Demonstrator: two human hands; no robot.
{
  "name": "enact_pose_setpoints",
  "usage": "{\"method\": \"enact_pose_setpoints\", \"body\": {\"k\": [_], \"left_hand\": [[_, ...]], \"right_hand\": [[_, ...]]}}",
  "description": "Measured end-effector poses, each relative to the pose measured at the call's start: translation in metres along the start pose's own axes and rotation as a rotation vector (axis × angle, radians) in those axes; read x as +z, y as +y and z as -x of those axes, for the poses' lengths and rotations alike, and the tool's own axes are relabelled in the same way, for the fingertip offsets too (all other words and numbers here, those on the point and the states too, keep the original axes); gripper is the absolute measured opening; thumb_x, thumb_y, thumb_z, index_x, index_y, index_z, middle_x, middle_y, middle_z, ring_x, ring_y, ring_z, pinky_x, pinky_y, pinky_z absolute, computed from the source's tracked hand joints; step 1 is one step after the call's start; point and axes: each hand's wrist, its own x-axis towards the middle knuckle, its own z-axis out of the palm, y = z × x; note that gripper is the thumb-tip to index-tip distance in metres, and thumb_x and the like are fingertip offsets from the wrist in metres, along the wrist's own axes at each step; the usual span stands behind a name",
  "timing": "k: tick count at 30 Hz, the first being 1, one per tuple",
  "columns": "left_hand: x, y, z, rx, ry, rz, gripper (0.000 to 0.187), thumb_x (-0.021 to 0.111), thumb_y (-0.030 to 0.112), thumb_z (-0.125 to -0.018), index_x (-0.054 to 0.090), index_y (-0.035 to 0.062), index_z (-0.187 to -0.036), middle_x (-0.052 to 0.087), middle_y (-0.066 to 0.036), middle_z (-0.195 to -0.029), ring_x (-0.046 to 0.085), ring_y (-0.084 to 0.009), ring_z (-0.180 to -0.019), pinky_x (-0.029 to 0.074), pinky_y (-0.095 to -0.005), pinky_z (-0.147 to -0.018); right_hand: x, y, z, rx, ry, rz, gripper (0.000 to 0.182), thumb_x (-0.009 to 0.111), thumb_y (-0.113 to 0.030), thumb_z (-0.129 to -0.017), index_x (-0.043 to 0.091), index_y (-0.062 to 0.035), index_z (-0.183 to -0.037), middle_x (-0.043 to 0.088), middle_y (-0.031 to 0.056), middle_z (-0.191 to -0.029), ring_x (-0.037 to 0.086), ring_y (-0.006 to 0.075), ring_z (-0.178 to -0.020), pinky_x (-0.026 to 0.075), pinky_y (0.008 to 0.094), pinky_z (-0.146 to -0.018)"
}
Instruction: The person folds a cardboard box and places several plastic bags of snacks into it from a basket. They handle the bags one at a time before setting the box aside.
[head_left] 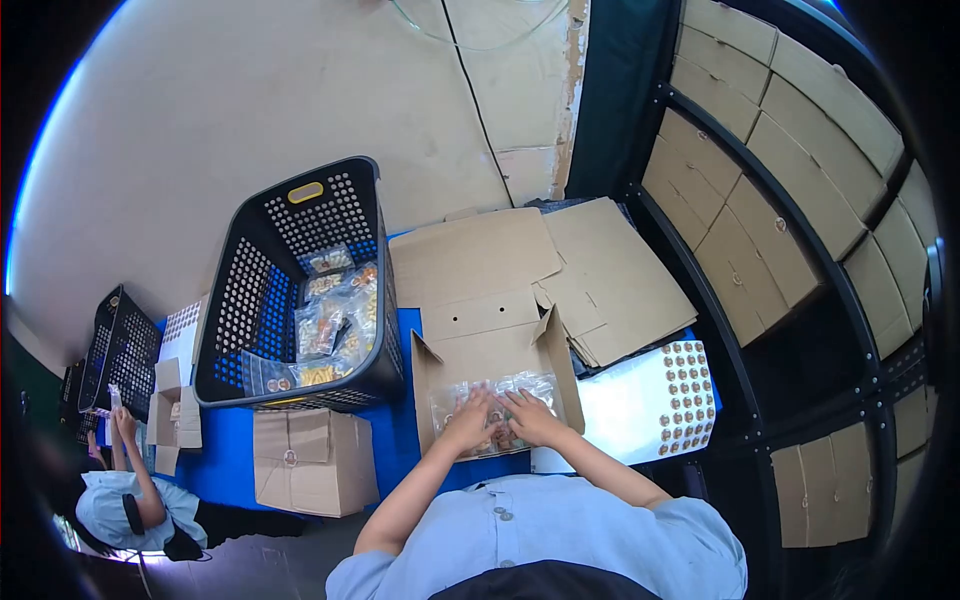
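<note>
An open cardboard box (pixel 479 356) lies in front of me with its lid folded back. Clear plastic bags (pixel 541 384) cover its bottom; their contents are too small to make out. My left hand (pixel 469 421) rests on the bags with its fingers stretched out. Beside it, my right hand (pixel 533 419) lies on the same layer, fingers spread. Both hands are inside the box and hide part of the bags. Neither is closed around anything.
Left of the box stands a black basket (pixel 232 335) holding several filled bags (pixel 322 333). A closed carton (pixel 340 463), flat cardboard (pixel 620 275) and a sticker sheet (pixel 620 415) flank it. Boxes (pixel 765 245) fill the right rack. Another person (pixel 135 505) works at far left.
</note>
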Motion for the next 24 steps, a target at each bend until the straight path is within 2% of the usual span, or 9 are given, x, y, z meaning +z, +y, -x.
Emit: {"method": "enact_pose_setpoints", "body": {"k": [2,4,7,14,16,17,19,21,24], "left_hand": [[0.003,-0.008,0.005,-0.041,0.129,-0.047,0.082,0.051,0.051,-0.087,0.026,-0.0016,-0.144,0.013,-0.023,-0.153,0.014,-0.0372,-0.142,0.01,-0.0571,-0.112],[0.002,-0.011,0.011,-0.195,-0.059,0.061,0.078,0.052,0.047,-0.088,0.025,0.0012,-0.145,0.014,-0.023,-0.153,0.015,-0.0385,-0.141,0.012,-0.0578,-0.112],[0.006,-0.015,0.021,-0.154,0.136,0.175,0.074,0.053,0.043,-0.089,0.026,0.0048,-0.146,0.014,-0.024,-0.153,0.017,-0.0399,-0.141,0.014,-0.0588,-0.111],[-0.014,-0.001,0.046,-0.349,0.101,0.168,0.066,0.052,0.037,-0.091,0.027,0.013,-0.147,0.016,-0.025,-0.152,0.018,-0.0413,-0.14,0.019,-0.0582,-0.11],[-0.031,0.006,0.061,-0.117,0.245,0.22,0.062,0.051,0.031,-0.092,0.025,0.016,-0.147,0.016,-0.025,-0.152,0.018,-0.0422,-0.139,0.019,-0.0577,-0.11],[-0.041,0.014,0.07,-0.044,0.368,0.271,0.05,0.05,0.025,-0.093,0.038,0.0128,-0.14,0.029,-0.02,-0.148,0.027,-0.0382,-0.137,0.021,-0.0558,-0.11],[-0.103,0.044,0.106,-0.002,0.382,0.267,0.04,0.051,0.023,-0.093,0.046,0.0111,-0.132,0.039,-0.017,-0.14,0.034,-0.0354,-0.133,0.021,-0.0545,-0.111],[-0.156,0.065,0.14,0.051,0.386,0.258,0.032,0.052,0.022,-0.093,0.053,0.0094,-0.123,0.05,-0.013,-0.133,0.042,-0.0325,-0.129,0.022,-0.0531,-0.111],[-0.22,0.066,0.197,0.082,0.869,0.465,0.019,0.053,0.018,-0.092,0.062,0.0082,-0.107,0.065,-0.009,-0.108,0.056,-0.0285,-0.114,0.028,-0.0494,-0.108]], "right_hand": [[0.003,-0.004,-0.002,-0.018,0.012,0.012,0.061,0.045,-0.024,-0.088,0.028,-0.0225,-0.147,0.029,0.0159,-0.149,0.022,0.0433,-0.138,0.024,0.0538,-0.11],[0.003,-0.01,-0.002,-0.036,0.02,0.023,0.062,0.045,-0.025,-0.088,0.026,-0.0235,-0.147,0.029,0.0157,-0.15,0.021,0.043,-0.138,0.022,0.0562,-0.11],[0.005,-0.015,-0.004,-0.097,-0.011,0.054,0.058,0.044,-0.026,-0.089,0.031,-0.0234,-0.145,0.029,0.0134,-0.151,0.019,0.0412,-0.139,0.019,0.0587,-0.11],[0.007,-0.013,-0.013,-0.072,-0.265,0.08,0.046,0.044,-0.031,-0.091,0.048,-0.019,-0.135,0.03,0.0123,-0.15,0.027,0.0399,-0.137,0.017,0.058,-0.111],[0.005,-0.012,-0.016,-0.039,-0.058,-0.069,0.046,0.046,-0.031,-0.091,0.048,-0.0169,-0.135,0.03,0.0223,-0.147,0.026,0.0431,-0.136,0.022,0.0553,-0.11],[0.002,-0.01,-0.019,-0.067,0.066,-0.04,0.05,0.054,-0.025,-0.089,0.045,-0.0117,-0.136,0.022,0.0321,-0.146,0.026,0.0481,-0.134,0.027,0.0512,-0.109],[-0.02,-0.027,-0.025,0.031,0.342,-0.082,0.054,0.059,-0.017,-0.086,0.042,-0.0069,-0.136,0.01,0.0351,-0.148,0.025,0.0511,-0.133,0.03,0.0476,-0.109],[-0.033,-0.02,-0.044,0.055,0.486,-0.16,0.057,0.059,-0.013,-0.088,0.036,-0.0081,-0.14,-0.003,0.0284,-0.151,0.03,0.0486,-0.132,0.03,0.0473,-0.108],[-0.063,-0.033,-0.077,0.017,0.622,-0.138,0.055,0.057,-0.013,-0.09,0.036,-0.009,-0.141,-0.005,0.0263,-0.152,0.028,0.0471,-0.133,0.03,0.0484,-0.108]]}}
